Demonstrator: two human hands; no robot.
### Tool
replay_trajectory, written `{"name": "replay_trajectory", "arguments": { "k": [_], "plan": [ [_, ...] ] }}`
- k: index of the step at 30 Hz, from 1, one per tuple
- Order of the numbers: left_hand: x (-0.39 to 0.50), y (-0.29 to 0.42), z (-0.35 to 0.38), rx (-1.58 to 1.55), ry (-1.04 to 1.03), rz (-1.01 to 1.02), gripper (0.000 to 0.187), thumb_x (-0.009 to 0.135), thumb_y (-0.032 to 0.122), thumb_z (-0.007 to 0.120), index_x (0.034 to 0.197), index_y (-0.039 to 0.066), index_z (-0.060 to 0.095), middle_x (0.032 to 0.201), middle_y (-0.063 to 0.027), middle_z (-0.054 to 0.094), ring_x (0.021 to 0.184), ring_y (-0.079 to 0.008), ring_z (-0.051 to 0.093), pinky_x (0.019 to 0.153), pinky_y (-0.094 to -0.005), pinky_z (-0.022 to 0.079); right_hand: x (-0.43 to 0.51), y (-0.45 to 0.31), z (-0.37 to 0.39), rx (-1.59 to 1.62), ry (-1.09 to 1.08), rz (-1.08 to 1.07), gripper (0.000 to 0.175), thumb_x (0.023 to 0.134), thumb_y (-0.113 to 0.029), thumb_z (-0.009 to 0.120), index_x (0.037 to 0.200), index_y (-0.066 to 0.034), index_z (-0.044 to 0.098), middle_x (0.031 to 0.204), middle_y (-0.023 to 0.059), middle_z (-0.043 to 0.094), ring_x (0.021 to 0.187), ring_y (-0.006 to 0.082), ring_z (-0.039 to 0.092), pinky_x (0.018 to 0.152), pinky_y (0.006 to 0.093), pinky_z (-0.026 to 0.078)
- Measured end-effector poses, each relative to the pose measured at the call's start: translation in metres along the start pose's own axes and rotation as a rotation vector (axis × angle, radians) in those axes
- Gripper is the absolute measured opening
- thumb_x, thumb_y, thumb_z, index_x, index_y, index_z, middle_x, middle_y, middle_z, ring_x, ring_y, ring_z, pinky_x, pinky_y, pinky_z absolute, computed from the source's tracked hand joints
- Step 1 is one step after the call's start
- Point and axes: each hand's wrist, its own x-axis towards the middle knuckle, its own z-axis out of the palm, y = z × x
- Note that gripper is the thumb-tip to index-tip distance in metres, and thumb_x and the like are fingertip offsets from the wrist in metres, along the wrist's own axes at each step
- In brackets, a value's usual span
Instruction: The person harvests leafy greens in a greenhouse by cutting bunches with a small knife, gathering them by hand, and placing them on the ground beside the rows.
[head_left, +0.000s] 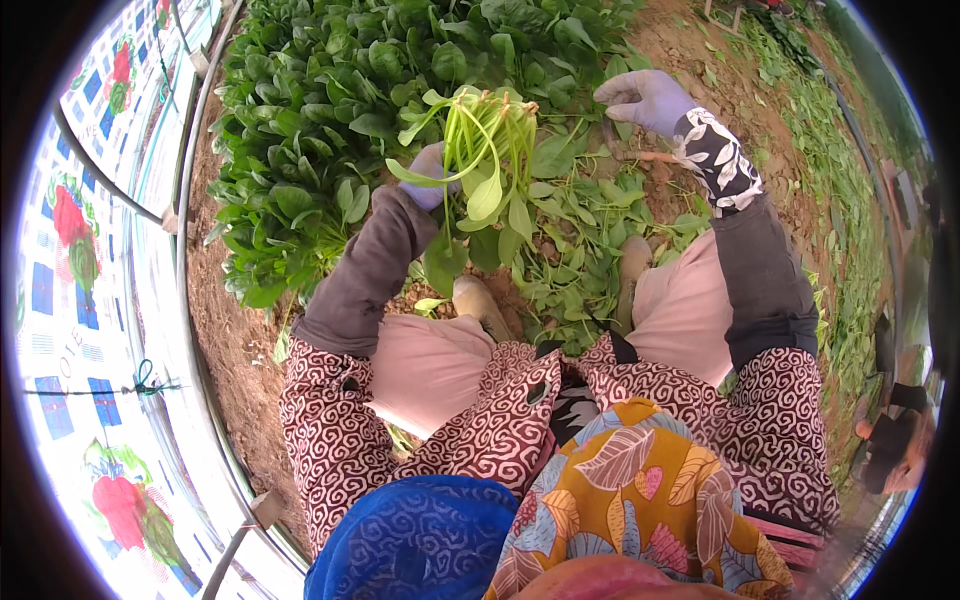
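My left hand (429, 177), in a light purple glove, holds a bunch of leafy greens (491, 157), which look like spinach; the pale stems and cut root ends point up and the leaves hang down. The bunch hides part of the fingers. My right hand (637, 99), gloved alike, is raised to the right of the bunch, fingers curved and apart from the thumb. Just below it, a tool with a wooden handle (651, 157) shows near the wrist; its head is unclear, and whether the hand touches it cannot be told.
Dense growing greens (322, 127) fill the upper left. Loose leaves (592, 232) lie on the soil between my boots (480, 304). A curved metal pipe (187, 225) and printed sheeting (75, 247) run along the left. More scattered leaves (810, 135) and a person (896, 442) are at the right.
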Motion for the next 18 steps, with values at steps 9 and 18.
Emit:
{"name": "replay_trajectory", "arguments": {
  "k": [9,18],
  "plan": [
    [0.013,0.007,0.011,-0.201,-0.230,0.065,0.072,0.090,0.015,0.062,0.149,0.014,0.019,0.147,-0.0102,0.033,0.130,-0.0215,0.042,0.107,-0.0389,0.039,0.027,-0.052,0.056,0.272,0.068,-0.388,0.032,0.079,-0.023,0.075,0.106,-0.0068,0.068,0.101,0.0034,0.062,0.096,0.0154,0.056,0.087,0.0295,0.044],
    [0.013,0.002,0.018,-0.505,-0.341,0.009,0.068,0.095,0.024,0.054,0.150,0.018,0.015,0.150,-0.0061,0.029,0.133,-0.0205,0.038,0.109,-0.0384,0.035,0.025,-0.047,0.056,0.305,0.101,-0.281,0.027,0.076,-0.026,0.078,0.088,-0.0034,0.070,0.075,0.0016,0.066,0.071,0.0087,0.058,0.069,0.0244,0.047]
  ]
}}
